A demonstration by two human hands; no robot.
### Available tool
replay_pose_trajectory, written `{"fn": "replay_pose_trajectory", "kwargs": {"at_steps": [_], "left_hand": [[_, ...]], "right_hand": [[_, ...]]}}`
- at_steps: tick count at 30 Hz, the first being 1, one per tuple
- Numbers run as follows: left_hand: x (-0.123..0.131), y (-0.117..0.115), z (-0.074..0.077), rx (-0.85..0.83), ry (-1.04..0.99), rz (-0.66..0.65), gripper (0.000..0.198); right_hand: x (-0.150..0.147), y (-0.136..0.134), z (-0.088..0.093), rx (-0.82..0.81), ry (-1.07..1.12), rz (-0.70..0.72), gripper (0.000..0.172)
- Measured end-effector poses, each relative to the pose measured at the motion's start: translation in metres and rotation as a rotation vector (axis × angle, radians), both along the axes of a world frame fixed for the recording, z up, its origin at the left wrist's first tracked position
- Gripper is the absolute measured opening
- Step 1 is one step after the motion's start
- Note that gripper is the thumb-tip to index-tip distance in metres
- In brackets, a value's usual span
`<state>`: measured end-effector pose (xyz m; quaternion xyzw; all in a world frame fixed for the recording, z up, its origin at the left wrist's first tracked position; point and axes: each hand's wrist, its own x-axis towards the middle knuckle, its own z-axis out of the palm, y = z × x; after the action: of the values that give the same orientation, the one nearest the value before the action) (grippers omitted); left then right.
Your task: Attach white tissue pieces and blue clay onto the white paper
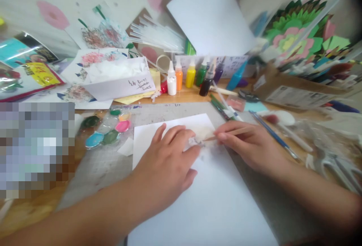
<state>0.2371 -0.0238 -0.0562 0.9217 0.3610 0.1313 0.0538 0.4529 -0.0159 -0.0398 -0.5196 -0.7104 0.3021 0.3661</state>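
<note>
A white sheet of paper (198, 208) lies on a grey cutting mat (93, 170). My left hand (169, 159) rests over its upper part, with the little finger raised. Between my left index and middle fingertips sits a small whitish piece (193, 140) with dark marks, which these fingers hold against the paper; blur hides its kind. In my right hand (249, 144), a thin wooden stick (236, 133) is pinched between thumb and fingers. Its pointed tip reaches left to the whitish piece, touching it or very close.
Paint bottles (190, 74) line the back. Round paint blobs (110, 136) sit on clear plastic at left, beside a white scrap (126, 147). A blue brush (273, 135) and scissors (335, 167) lie at right. A paper box (120, 84) and cardboard box (296, 91) stand behind.
</note>
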Motion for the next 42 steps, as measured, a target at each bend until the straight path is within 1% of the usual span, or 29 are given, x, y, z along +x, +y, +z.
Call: {"fn": "replay_pose_trajectory", "kwargs": {"at_steps": [3, 5, 8, 13, 19, 22, 26, 31, 36, 40, 42], "left_hand": [[0.0, -0.001, 0.002, 0.001, -0.004, -0.004, 0.029], [0.0, -0.001, 0.003, 0.002, -0.005, -0.011, 0.028], [-0.001, -0.002, 0.004, 0.02, -0.003, -0.02, 0.027], [-0.001, -0.001, 0.004, 0.038, 0.013, -0.075, 0.027], [0.001, 0.0, 0.0, 0.082, 0.037, -0.17, 0.021], [0.001, -0.001, 0.0, 0.09, 0.048, -0.195, 0.018], [0.001, -0.002, 0.001, 0.095, 0.056, -0.192, 0.014], [0.001, -0.003, 0.002, 0.082, 0.067, -0.179, 0.015], [0.001, -0.003, 0.002, 0.084, 0.067, -0.172, 0.01], [0.0, -0.002, 0.002, 0.116, 0.057, -0.18, 0.01], [0.0, -0.004, 0.003, 0.142, 0.061, -0.186, 0.011]], "right_hand": [[-0.003, -0.004, 0.003, 0.026, -0.02, 0.042, 0.012], [-0.006, -0.005, 0.003, 0.036, -0.061, 0.064, 0.01], [-0.007, -0.003, -0.001, 0.051, -0.079, 0.035, 0.013], [-0.005, 0.004, -0.009, 0.016, -0.023, -0.053, 0.015], [-0.004, 0.007, -0.01, -0.021, 0.019, -0.064, 0.023], [-0.003, 0.008, -0.012, -0.044, 0.042, -0.078, 0.025], [-0.003, 0.01, -0.014, -0.066, 0.066, -0.098, 0.024], [-0.003, 0.01, -0.015, -0.084, 0.075, -0.083, 0.026], [-0.004, 0.006, -0.012, -0.084, 0.094, -0.066, 0.026], [-0.003, 0.002, -0.008, -0.045, 0.097, -0.125, 0.03], [0.001, 0.001, -0.007, -0.001, 0.081, -0.152, 0.027]]}}
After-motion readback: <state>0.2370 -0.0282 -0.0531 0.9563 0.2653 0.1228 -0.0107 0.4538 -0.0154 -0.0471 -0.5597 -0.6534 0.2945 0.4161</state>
